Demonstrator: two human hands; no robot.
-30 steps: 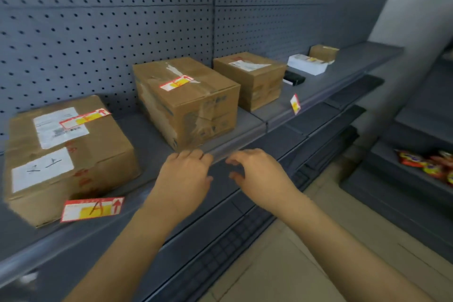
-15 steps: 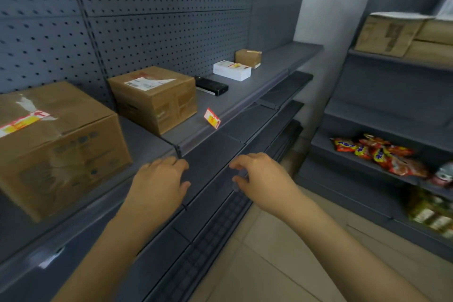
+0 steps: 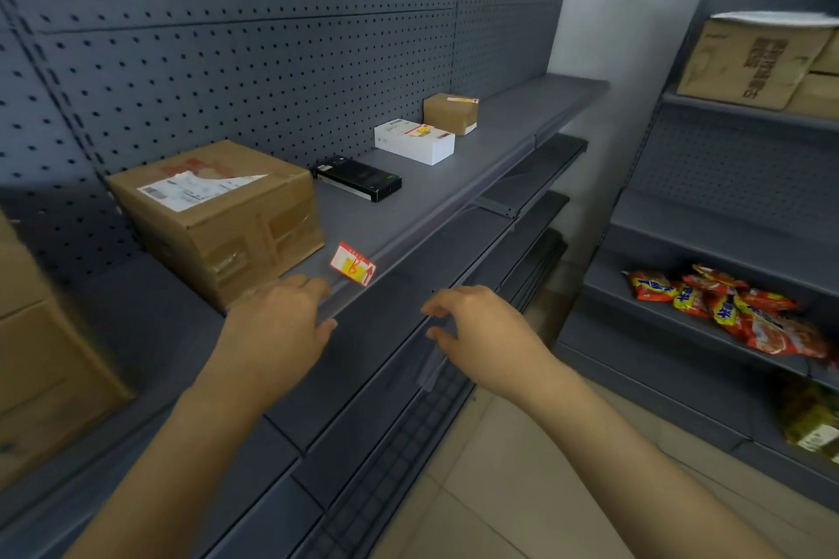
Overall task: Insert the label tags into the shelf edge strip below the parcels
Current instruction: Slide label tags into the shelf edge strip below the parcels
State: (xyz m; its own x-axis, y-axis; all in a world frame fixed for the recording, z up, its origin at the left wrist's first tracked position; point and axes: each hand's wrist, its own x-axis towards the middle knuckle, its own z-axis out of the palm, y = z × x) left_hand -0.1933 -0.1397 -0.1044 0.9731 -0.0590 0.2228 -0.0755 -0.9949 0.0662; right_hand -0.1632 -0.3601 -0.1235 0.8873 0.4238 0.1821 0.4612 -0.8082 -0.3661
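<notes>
A red, white and yellow label tag (image 3: pixel 353 263) marked "B" lies tilted on the front of the grey shelf, at its edge strip (image 3: pixel 436 225). A brown parcel (image 3: pixel 218 213) with a torn white label stands just behind and left of the tag. My left hand (image 3: pixel 277 327) hovers at the shelf edge a little left of the tag, fingers loosely curled, holding nothing. My right hand (image 3: pixel 476 331) hangs in front of the lower shelves, right of the tag, fingers relaxed and empty.
Further along the shelf lie a black box (image 3: pixel 358 178), a white box (image 3: pixel 414 141) and a small brown box (image 3: pixel 450 113). Another large parcel (image 3: pixel 41 359) fills the left edge. Snack packets (image 3: pixel 726 309) sit on the right-hand shelving. Pegboard backs the shelf.
The view has swung right along the shelf. Both hands moved with it, and the "B" tag now sits just beyond my left hand. The parcels seen earlier slid out to the left.
</notes>
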